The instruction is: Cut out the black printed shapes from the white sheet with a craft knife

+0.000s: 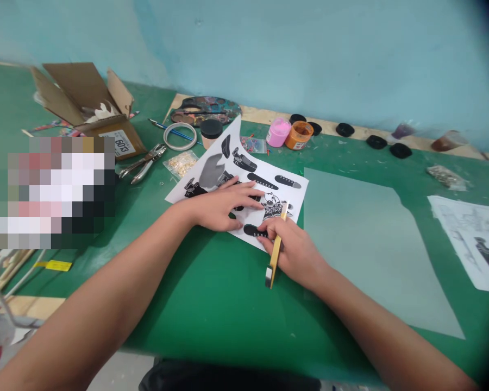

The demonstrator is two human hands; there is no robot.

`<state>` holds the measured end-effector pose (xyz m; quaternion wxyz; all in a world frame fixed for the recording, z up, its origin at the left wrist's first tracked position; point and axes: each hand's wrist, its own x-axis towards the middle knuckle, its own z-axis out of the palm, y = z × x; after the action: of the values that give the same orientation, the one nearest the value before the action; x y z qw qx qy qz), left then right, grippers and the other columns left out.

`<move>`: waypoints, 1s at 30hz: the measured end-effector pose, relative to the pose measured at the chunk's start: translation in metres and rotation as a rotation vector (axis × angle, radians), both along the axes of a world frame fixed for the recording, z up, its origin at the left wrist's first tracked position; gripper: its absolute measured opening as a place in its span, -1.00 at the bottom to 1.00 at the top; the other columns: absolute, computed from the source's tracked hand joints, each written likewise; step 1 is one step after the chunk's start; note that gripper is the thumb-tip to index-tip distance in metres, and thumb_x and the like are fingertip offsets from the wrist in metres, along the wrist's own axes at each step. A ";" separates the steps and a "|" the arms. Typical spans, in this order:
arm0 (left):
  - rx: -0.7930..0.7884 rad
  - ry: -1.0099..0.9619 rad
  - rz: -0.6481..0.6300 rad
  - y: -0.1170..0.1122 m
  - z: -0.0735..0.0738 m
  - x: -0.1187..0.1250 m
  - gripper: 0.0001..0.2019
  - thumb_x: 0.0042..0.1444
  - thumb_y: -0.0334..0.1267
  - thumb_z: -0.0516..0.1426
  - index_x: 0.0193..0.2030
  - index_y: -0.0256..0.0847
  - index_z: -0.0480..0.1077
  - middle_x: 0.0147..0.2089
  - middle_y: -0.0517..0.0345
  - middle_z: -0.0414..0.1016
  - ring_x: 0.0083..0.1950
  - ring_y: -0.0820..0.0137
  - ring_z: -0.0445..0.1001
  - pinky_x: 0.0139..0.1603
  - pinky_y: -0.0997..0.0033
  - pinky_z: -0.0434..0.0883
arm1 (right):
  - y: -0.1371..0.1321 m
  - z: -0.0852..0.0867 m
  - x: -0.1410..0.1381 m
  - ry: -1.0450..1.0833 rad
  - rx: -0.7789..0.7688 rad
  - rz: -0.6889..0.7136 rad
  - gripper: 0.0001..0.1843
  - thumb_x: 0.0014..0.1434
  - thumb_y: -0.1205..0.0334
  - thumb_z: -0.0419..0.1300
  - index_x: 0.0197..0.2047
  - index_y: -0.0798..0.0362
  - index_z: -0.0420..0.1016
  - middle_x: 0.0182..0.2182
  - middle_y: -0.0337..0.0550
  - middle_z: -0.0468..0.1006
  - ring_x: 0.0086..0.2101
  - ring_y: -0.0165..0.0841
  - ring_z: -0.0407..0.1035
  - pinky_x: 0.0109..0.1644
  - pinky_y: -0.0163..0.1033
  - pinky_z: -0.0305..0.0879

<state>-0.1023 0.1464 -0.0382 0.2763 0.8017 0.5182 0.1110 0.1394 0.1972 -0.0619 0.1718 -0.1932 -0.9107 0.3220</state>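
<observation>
A white sheet of paper (264, 165) printed with black shoe shapes and a cartoon figure lies on the green table, its far left corner curling up. My left hand (224, 205) rests on it with fingers spread, holding nothing. At the sheet's near right edge is my right hand (291, 247), closed around a yellow utility knife (276, 251). The knife points away from me, its pale upper end just above the paper. The fingertips of that hand touch the sheet near a printed shoe; whether they also pinch it, I cannot tell.
A translucent sheet (362, 244) lies to the right, printed paper (472, 239) beyond it. Paint jars (279, 133), a palette (206, 110), tape roll (180, 136) and bead bag (181, 163) stand behind. Pliers (144, 163) and an open cardboard box (110, 130) are left.
</observation>
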 end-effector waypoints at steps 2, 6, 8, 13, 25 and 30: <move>0.001 0.003 0.001 0.000 0.001 0.001 -0.38 0.08 -0.34 0.20 0.33 -0.06 0.27 0.51 0.11 0.01 0.54 0.08 -0.19 0.48 -0.19 -0.37 | 0.001 -0.002 0.001 0.024 0.029 -0.004 -0.79 0.28 0.39 0.11 -0.32 -0.03 0.14 -0.19 -0.04 0.52 -0.23 -0.24 0.38 -0.19 -0.15 0.29; -0.002 0.000 -0.008 0.000 0.001 0.001 -0.37 0.06 -0.30 0.23 0.31 -0.03 0.29 0.51 0.13 0.01 0.54 0.08 -0.20 0.48 -0.17 -0.38 | 0.002 -0.001 0.002 0.005 0.074 0.020 -0.78 0.26 0.34 0.18 -0.29 -0.03 0.15 -0.17 -0.02 0.51 -0.21 -0.20 0.37 -0.17 -0.11 0.31; -0.007 0.005 -0.013 0.001 0.001 0.000 -0.38 0.06 -0.30 0.23 0.30 -0.02 0.30 0.51 0.14 0.00 0.55 0.09 -0.22 0.48 -0.16 -0.38 | 0.001 0.000 0.001 -0.020 0.089 0.040 -0.76 0.25 0.33 0.20 -0.28 -0.03 0.14 -0.17 -0.01 0.52 -0.20 -0.17 0.37 -0.16 -0.08 0.32; -0.013 0.010 -0.015 0.001 0.000 0.000 -0.37 0.05 -0.28 0.24 0.31 -0.02 0.29 0.51 0.15 -0.01 0.55 0.10 -0.23 0.48 -0.15 -0.40 | -0.003 0.001 -0.001 -0.038 0.043 0.013 -0.73 0.24 0.35 0.18 -0.30 -0.04 0.10 -0.21 -0.06 0.53 -0.19 -0.15 0.37 -0.13 -0.05 0.31; 0.001 -0.001 -0.015 0.000 -0.001 0.000 -0.35 0.03 -0.25 0.26 0.31 -0.01 0.30 0.51 0.14 0.01 0.54 0.06 -0.21 0.48 -0.16 -0.38 | -0.008 0.005 -0.006 -0.084 -0.098 -0.098 -0.71 0.19 0.37 0.21 -0.32 -0.04 0.10 -0.13 -0.10 0.55 -0.14 -0.16 0.40 -0.12 -0.06 0.30; 0.019 -0.005 -0.018 0.000 0.000 0.000 -0.35 0.01 -0.23 0.28 0.29 -0.02 0.32 0.50 0.10 0.04 0.54 0.03 -0.18 0.47 -0.20 -0.36 | -0.008 0.007 -0.007 -0.096 -0.141 -0.133 -0.73 0.19 0.35 0.21 -0.32 -0.04 0.13 -0.14 -0.11 0.57 -0.17 -0.17 0.43 -0.14 -0.07 0.30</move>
<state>-0.1021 0.1467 -0.0386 0.2710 0.8086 0.5093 0.1154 0.1326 0.1893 -0.0553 0.1350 -0.2801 -0.8782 0.3635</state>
